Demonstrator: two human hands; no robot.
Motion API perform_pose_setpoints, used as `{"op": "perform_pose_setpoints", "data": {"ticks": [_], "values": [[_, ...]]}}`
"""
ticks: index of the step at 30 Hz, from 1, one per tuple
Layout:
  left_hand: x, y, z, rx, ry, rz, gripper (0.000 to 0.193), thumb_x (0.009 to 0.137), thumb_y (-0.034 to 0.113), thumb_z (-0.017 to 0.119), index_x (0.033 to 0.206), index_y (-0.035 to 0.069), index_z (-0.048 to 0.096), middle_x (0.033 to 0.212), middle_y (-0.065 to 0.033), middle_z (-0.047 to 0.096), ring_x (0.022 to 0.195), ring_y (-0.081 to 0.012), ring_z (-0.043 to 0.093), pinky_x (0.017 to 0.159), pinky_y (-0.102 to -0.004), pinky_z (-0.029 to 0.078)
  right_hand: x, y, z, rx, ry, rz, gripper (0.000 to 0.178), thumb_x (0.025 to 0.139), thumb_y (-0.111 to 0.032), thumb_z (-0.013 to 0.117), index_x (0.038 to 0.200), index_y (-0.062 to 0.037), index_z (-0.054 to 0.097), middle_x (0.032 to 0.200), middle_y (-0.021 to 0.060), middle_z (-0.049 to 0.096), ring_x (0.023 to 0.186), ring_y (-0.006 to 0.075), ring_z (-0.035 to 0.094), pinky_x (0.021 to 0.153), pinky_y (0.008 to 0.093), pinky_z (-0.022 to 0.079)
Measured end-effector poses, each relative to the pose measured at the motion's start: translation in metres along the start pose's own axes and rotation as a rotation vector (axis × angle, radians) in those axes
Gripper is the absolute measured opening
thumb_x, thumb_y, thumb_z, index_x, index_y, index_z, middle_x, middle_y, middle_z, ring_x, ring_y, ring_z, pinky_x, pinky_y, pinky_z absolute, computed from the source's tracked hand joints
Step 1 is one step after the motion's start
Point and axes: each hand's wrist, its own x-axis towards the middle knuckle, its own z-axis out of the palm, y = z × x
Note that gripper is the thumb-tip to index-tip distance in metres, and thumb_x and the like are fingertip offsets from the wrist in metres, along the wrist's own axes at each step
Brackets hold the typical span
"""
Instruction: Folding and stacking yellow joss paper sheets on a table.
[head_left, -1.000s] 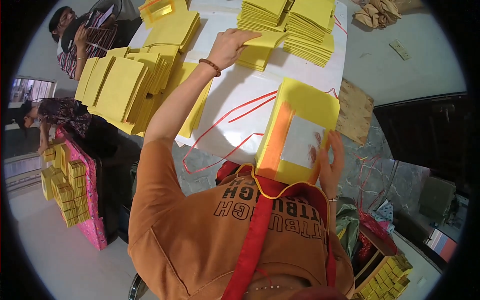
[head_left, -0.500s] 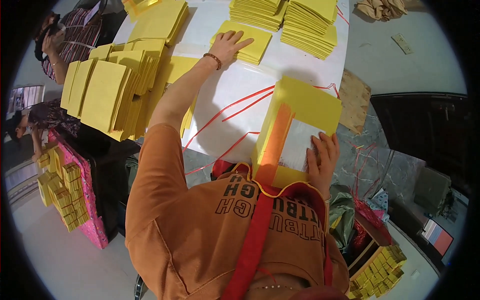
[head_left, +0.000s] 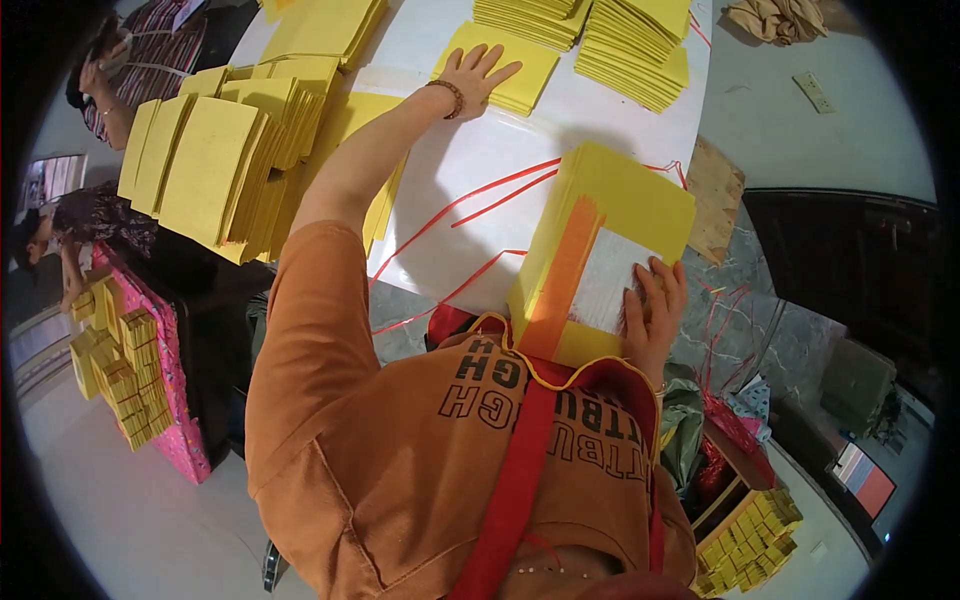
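My left hand [head_left: 474,82] lies flat with spread fingers on a low stack of yellow paper sheets [head_left: 525,78] on the white table. A beaded bracelet circles that wrist. Close to my body at the table's near edge stands a thick yellow paper stack [head_left: 640,200]. It bears an orange stripe [head_left: 568,260] and a whitish patch [head_left: 615,275]. My right hand [head_left: 658,308] rests on this stack beside the patch, its fingers apart and slightly bent. Red plastic straps [head_left: 480,208] run across the table to the left of the thick stack.
Tall yellow stacks [head_left: 630,50] stand at the far side, and more bundles [head_left: 205,170] crowd the left. A person in a striped top [head_left: 160,55] is at far left. Another sits by a pink-covered table [head_left: 185,420]. A box of yellow bundles [head_left: 750,540] stands low right.
The whole view has shifted slightly. Both hands stay on the same stacks, and the left fingers look a little more spread. Nothing has been picked up or let go.
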Motion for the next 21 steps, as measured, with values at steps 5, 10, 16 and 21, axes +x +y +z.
{"op": "perform_pose_setpoints", "data": {"ticks": [5, 10, 16, 21], "values": [[0.000, -0.004, -0.010, 0.021, -0.026, 0.031, 0.080, 0.078, 0.017, 0.053, 0.144, 0.031, 0.011, 0.149, -0.0103, 0.014, 0.135, -0.0305, 0.016, 0.105, -0.0522, 0.019, -0.002, -0.001, -0.001, -0.001, -0.007, 0.023, 0.028, 0.081, -0.009, 0.060, 0.109, -0.0080, 0.060, 0.125, 0.0072, 0.048, 0.127, 0.0346, 0.030, 0.105, 0.0438, 0.024], [-0.011, -0.001, -0.022, -0.122, 0.101, 0.061, 0.082, 0.074, 0.017, 0.057, 0.143, 0.030, 0.013, 0.147, -0.0111, 0.016, 0.133, -0.0304, 0.020, 0.103, -0.0535, 0.022, -0.004, 0.002, 0.002, 0.010, 0.008, -0.011, 0.029, 0.081, -0.010, 0.060, 0.110, -0.0089, 0.060, 0.125, 0.0069, 0.049, 0.127, 0.0348, 0.031, 0.104, 0.0437, 0.026], [-0.053, 0.030, -0.057, -0.628, 0.414, 0.157, 0.066, 0.073, 0.008, 0.055, 0.135, 0.022, 0.038, 0.139, -0.0173, 0.034, 0.126, -0.0350, 0.034, 0.104, -0.0436, 0.028, -0.003, 0.008, 0.003, 0.009, 0.037, -0.059, 0.029, 0.080, -0.012, 0.061, 0.109, -0.0093, 0.061, 0.124, 0.0069, 0.050, 0.125, 0.0356, 0.032, 0.102, 0.0431, 0.028], [-0.135, 0.107, -0.107, -0.791, 0.408, 0.407, 0.050, 0.080, 0.022, 0.060, 0.127, 0.010, 0.048, 0.133, -0.0235, 0.039, 0.117, -0.0393, 0.041, 0.101, -0.0427, 0.032, 0.000, 0.014, 0.002, -0.014, 0.054, -0.087, 0.029, 0.080, -0.011, 0.061, 0.109, -0.0096, 0.061, 0.123, 0.0072, 0.050, 0.124, 0.0354, 0.033, 0.102, 0.0430, 0.028]]}}
